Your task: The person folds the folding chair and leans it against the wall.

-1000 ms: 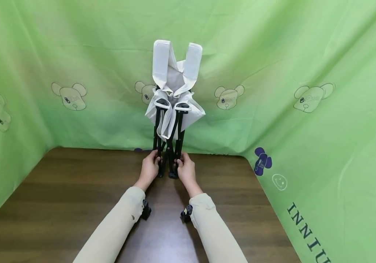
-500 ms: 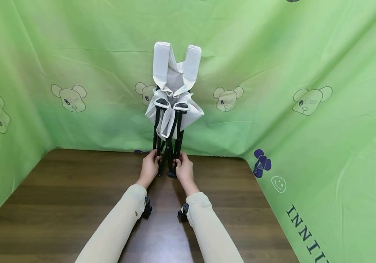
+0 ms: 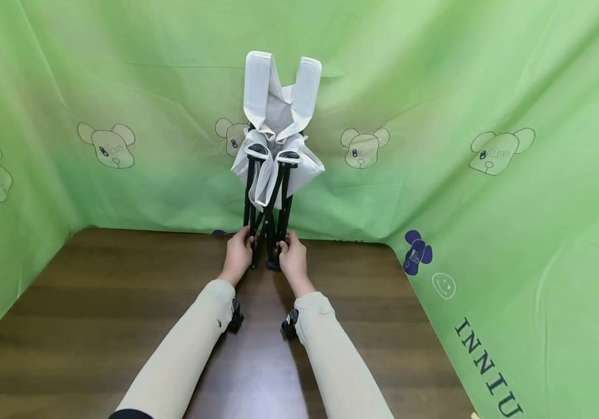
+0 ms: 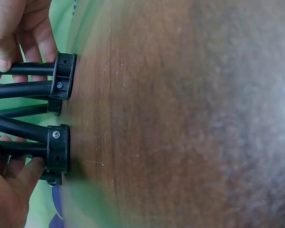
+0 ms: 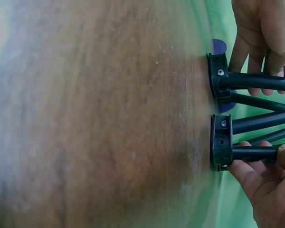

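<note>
A folded folding chair with white fabric and thin black legs stands upright near the table's far edge. My left hand grips the legs on its left side, low down. On the other side my right hand holds the right-hand legs, thumb toward me. In the left wrist view, black plastic feet with screws cap the legs right at the tabletop, and left-hand fingers curl round a tube. The right wrist view has my right hand pinching a tube just above its foot.
The brown wood-grain table spreads out in front of the chair. A green cloth printed with bear heads hangs close behind the chair and along both sides of the table. Small black cameras sit at both wrists.
The chair stays upright in both hands. My forearms have drawn slightly closer together, and the right hand has shifted a little left. The head view has tipped slightly, first up, then down.
</note>
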